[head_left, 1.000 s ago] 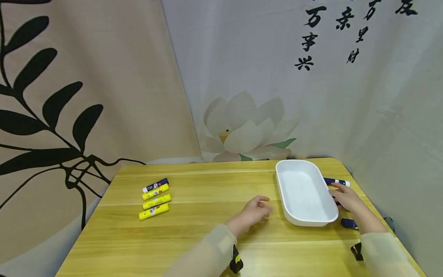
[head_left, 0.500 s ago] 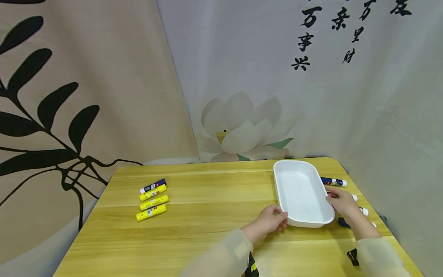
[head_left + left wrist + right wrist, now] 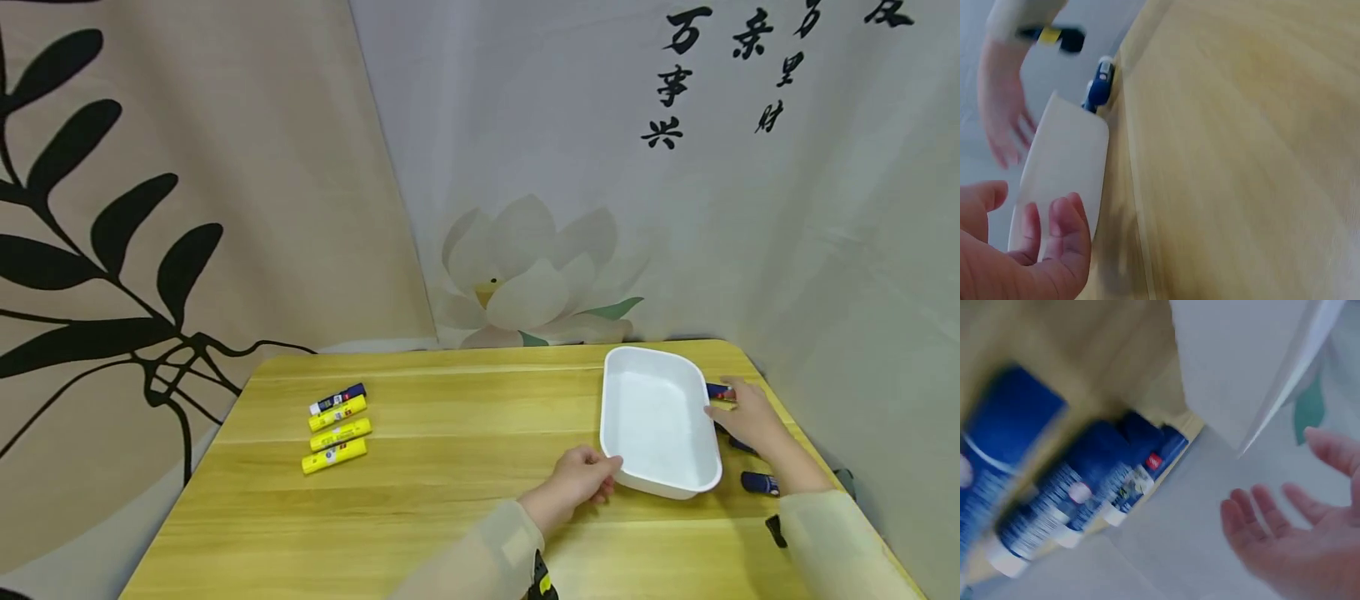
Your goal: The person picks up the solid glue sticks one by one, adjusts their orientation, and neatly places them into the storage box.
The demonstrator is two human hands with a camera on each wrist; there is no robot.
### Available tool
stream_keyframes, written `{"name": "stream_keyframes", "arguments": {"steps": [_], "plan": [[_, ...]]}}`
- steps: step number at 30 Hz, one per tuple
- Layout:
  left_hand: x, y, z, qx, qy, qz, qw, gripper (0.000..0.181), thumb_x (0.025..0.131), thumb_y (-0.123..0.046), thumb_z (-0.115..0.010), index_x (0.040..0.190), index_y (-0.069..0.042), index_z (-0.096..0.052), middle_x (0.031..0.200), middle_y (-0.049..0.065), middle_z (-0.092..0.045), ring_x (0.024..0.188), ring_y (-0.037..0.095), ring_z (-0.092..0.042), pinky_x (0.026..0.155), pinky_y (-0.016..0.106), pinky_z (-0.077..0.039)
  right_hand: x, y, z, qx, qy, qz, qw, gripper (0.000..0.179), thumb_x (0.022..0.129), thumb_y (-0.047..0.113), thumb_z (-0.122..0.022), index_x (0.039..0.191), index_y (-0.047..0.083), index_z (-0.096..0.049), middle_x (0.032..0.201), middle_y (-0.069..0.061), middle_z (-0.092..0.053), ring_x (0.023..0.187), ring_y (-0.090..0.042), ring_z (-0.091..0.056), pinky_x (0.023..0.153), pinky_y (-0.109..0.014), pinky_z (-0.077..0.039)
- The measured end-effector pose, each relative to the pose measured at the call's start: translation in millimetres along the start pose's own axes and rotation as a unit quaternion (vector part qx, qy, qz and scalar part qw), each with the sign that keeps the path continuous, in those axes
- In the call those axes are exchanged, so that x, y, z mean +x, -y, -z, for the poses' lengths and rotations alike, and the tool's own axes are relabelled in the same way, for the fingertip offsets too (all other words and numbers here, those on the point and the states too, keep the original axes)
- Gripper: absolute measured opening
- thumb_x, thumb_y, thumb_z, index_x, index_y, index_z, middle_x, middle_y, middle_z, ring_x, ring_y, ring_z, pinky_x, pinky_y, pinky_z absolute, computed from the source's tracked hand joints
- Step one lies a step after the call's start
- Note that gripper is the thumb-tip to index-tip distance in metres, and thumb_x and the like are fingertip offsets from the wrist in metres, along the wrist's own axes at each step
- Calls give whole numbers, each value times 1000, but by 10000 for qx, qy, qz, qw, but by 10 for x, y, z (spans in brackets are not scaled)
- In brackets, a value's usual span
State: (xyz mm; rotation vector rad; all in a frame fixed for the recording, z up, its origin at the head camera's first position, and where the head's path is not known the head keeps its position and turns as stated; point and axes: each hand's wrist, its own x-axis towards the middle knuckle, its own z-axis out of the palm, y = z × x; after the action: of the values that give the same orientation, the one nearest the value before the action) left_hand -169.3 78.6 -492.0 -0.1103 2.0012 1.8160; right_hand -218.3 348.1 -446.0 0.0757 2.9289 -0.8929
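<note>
A white rectangular plastic tray (image 3: 660,421) stands on the right half of the wooden table. My left hand (image 3: 573,485) holds its near left corner, thumb over the rim and fingers along the outer wall. In the left wrist view the curled fingers (image 3: 1063,234) overlap that wall. My right hand (image 3: 752,415) is beyond the tray's right side, above a row of dark blue glue sticks (image 3: 760,483). The right wrist view shows this hand (image 3: 1300,540) apart from the tray's edge, fingers spread and holding nothing. The blue sticks (image 3: 1063,494) lie side by side, partly blurred.
Three yellow glue sticks (image 3: 341,433) and one dark blue glue stick (image 3: 337,399) lie in a row on the table's left side. The table's right edge (image 3: 806,454) runs close beside the blue sticks. A printed curtain (image 3: 540,167) hangs behind the table.
My left hand has moved right to the tray's near corner. The right hand touched the tray's right side and now lifts off it toward the far blue stick. The tray has shifted slightly.
</note>
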Motion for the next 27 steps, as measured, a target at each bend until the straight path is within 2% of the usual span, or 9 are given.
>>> {"name": "stream_keyframes", "arguments": {"steps": [2,6,10,13,16,19,24,27], "plan": [[-43,-4,-32,57,63,96,9999,23,87,-28,-68,78,-10,-57,70,6,-63,56,11,-57,50,20,-48,209,45,38,-609,-195,411,9971,65,90,18,-59,136,-16,-30,125,-41,-39,112,-55,-40,90,-64,-39],[-102,-1,-107,-47,97,139,9998,21,87,-24,-68,76,-8,-59,71,9,-66,56,11,-58,50,19,-49,603,173,36,-1129,197,949,9889,63,91,16,-58,141,-10,-30,139,-37,-32,126,-55,-29,103,-66,-26],[-118,-1,-154,-231,1,66,9997,15,87,-17,-67,80,-7,-59,75,11,-67,57,11,-59,50,19,-49,835,298,-11,-1363,606,1190,9816,59,93,13,-55,143,-6,-31,142,-34,-31,130,-53,-27,105,-65,-25],[-113,-1,-175,-345,-24,41,9994,14,87,-15,-67,81,-7,-58,76,12,-67,58,11,-59,50,19,-50,910,359,-51,-1408,823,1076,9807,55,94,11,-50,144,-3,-31,144,-32,-31,131,-52,-27,105,-65,-25],[-109,8,-193,-483,-24,15,9988,14,86,-14,-68,82,-7,-56,75,12,-67,56,10,-58,49,19,-49,938,399,-92,-1350,998,765,9828,52,96,10,-46,146,2,-31,146,-29,-30,132,-52,-25,105,-67,-23],[-102,28,-207,-688,-119,-94,9975,18,85,-10,-68,86,-7,-51,72,12,-66,52,10,-55,47,20,-48,952,404,-115,-1422,1010,615,9827,50,97,10,-43,145,5,-33,146,-32,-29,131,-55,-25,104,-68,-23],[-78,34,-172,-1023,-414,-245,9936,28,85,-3,-65,95,-7,-40,73,10,-65,53,11,-58,48,24,-50,962,371,-117,-1604,754,812,9808,46,96,9,-42,142,3,-38,139,-40,-30,124,-60,-29,99,-69,-29],[-59,9,-51,-1162,-695,-211,9906,29,85,0,-62,99,-6,-37,75,10,-66,57,13,-62,51,26,-53,953,341,-117,-1517,515,1116,9807,43,95,8,-44,138,-1,-43,134,-42,-35,121,-61,-33,98,-68,-32]]}}
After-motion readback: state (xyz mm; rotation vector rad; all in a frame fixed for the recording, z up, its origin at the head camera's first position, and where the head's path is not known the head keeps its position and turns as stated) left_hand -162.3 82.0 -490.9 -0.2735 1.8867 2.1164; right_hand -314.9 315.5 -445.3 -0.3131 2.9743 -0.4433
